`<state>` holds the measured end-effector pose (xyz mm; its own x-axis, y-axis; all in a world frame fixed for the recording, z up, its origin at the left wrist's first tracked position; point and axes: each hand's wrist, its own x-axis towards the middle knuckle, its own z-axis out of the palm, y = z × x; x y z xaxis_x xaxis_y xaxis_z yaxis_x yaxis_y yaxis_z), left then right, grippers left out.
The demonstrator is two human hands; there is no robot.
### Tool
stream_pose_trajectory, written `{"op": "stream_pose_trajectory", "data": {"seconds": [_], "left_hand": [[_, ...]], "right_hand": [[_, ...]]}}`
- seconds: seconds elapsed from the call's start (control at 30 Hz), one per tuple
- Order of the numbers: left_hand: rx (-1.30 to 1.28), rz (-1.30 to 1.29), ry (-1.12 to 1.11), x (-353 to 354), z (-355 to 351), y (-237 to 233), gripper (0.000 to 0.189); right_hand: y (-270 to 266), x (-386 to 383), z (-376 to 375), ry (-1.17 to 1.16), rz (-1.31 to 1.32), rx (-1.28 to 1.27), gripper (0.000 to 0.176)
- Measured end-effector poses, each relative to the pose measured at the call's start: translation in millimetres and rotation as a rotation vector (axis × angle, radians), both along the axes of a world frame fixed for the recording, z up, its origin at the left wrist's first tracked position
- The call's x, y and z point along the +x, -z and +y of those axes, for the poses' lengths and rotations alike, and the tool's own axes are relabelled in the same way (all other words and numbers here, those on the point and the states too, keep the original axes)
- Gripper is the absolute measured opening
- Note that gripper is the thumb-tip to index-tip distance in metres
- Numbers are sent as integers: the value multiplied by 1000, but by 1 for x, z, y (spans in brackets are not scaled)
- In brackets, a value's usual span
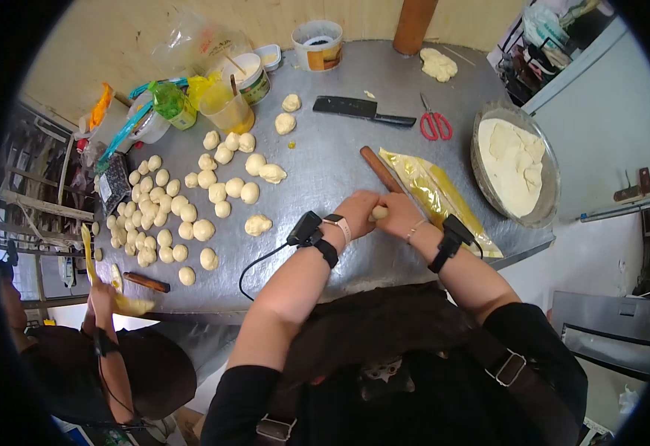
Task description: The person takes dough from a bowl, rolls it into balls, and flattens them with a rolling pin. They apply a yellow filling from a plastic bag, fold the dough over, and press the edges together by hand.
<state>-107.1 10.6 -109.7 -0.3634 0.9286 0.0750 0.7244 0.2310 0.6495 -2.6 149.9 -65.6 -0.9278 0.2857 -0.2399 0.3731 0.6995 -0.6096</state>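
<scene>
My left hand (356, 211) and my right hand (401, 213) meet over the grey table, fingers closed around a small dough ball (378, 212). Most of that ball is hidden by the fingers. Just beyond my hands lies a wooden rolling pin (381, 170). Beside my right hand is a yellow-printed plastic bag (438, 195), lying flat. To the left of my hands sit a larger dough lump (258, 225) and several dough balls (204, 230), spread over the tabletop.
A cleaver (347, 107), red-handled scissors (436, 125) and a dough piece (439, 65) lie farther back. At right stands a metal bowl of flour (518, 160). Tubs and a pitcher (227, 108) line the back left. A co-worker's hand (103, 299) holds a yellowish strip at left.
</scene>
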Motion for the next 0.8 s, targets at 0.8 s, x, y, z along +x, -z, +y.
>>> {"op": "stream_pose_trajectory", "data": {"seconds": [0.8], "left_hand": [[-126,-319,-328,9,-132,-16,60]], "right_hand": [[36,-23,-33,-701,140,-250,46]]}}
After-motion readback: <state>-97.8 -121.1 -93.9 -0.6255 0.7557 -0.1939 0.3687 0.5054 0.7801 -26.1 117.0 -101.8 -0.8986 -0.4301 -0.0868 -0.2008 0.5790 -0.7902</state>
